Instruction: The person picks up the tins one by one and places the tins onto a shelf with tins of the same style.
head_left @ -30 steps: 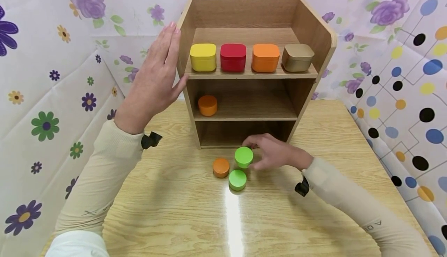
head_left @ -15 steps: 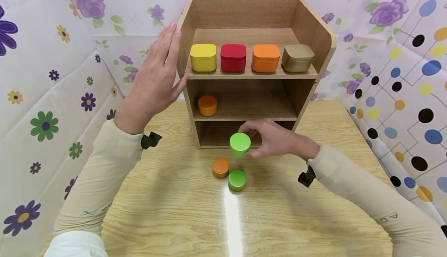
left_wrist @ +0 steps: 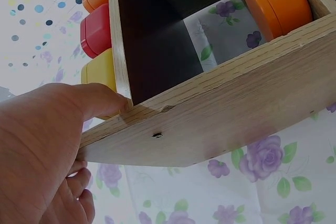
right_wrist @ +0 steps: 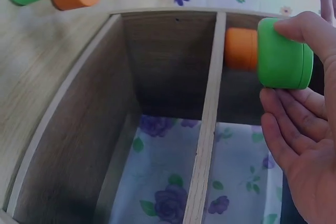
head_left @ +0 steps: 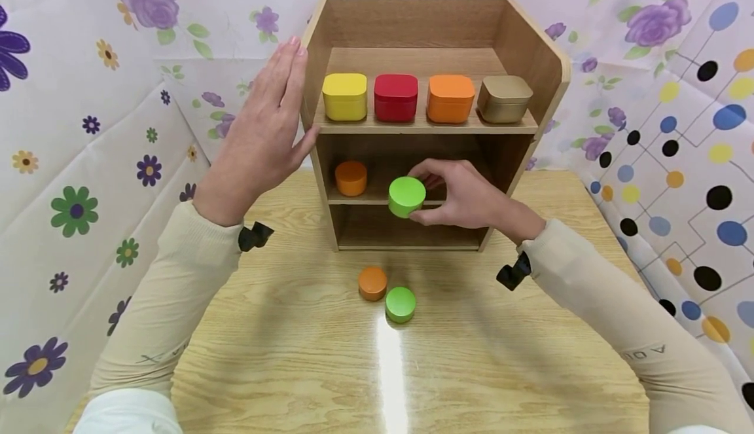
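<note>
My right hand (head_left: 462, 195) pinches a round green box with a lid (head_left: 406, 197) between thumb and fingers. It is held up in front of the middle shelf's edge; in the right wrist view the green box (right_wrist: 286, 53) overlaps an orange one. My left hand (head_left: 259, 129) lies with straight fingers along the left side of a wooden shelf unit (head_left: 412, 21), its thumb on the front edge. A round orange box (head_left: 351, 179) stands at the left of the middle shelf. Another orange box (head_left: 373, 283) and a second green box (head_left: 400, 305) stand on the table.
Along the top shelf stand rounded square boxes: yellow (head_left: 345, 97), red (head_left: 396, 98), orange (head_left: 450, 99) and tan (head_left: 504, 99). The wooden table (head_left: 283, 355) extends in front of the unit. Patterned cloth (head_left: 76, 126) surrounds it at the back and sides.
My right hand has lifted the round green box from near the table up to the height of the middle shelf. The left hand has stayed against the unit's side.
</note>
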Tool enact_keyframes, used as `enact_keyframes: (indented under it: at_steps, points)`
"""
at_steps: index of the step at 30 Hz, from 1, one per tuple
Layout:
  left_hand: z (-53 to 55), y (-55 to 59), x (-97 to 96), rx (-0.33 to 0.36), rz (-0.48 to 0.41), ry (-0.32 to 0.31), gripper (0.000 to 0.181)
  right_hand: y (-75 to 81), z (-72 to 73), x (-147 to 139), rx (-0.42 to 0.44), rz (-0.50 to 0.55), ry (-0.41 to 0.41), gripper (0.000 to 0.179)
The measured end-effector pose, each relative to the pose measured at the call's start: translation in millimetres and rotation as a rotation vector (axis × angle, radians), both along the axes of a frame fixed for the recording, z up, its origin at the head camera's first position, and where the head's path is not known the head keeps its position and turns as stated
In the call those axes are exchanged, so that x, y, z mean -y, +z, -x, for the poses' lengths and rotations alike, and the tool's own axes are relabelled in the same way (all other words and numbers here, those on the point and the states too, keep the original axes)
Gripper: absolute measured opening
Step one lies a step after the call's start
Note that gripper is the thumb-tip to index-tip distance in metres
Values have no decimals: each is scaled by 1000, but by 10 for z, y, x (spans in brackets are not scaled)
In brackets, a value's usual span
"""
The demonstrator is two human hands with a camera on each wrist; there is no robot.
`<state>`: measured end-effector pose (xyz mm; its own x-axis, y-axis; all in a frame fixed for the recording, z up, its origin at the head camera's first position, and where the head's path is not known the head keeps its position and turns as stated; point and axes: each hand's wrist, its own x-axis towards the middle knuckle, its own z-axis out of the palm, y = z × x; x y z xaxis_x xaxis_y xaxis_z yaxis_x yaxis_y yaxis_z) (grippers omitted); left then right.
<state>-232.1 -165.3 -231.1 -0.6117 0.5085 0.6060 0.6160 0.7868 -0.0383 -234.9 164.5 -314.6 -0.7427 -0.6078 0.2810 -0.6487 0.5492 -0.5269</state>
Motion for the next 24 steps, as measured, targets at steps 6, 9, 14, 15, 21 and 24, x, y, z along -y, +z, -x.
enact_keyframes:
  at_steps: [6,9,14,15,21,24]
  points:
    - [-1,-2,2,-4,-6,-10,91,-29,118,38,-7,49,-92,56]
    - [-4,-3,8,-2,-7,-8,91,-70,170,70,8,64,-125,57]
    - [-1,-9,7,-3,-10,-8,91,-152,247,131,29,92,-170,58]
    - [0,-10,6,-3,-10,-8,90,-162,258,147,32,98,-177,58]
    - [4,-12,3,0,-15,-5,90,-220,323,224,50,119,-209,56]
    - [0,-14,3,4,-14,-2,89,-247,347,250,59,119,-219,56]
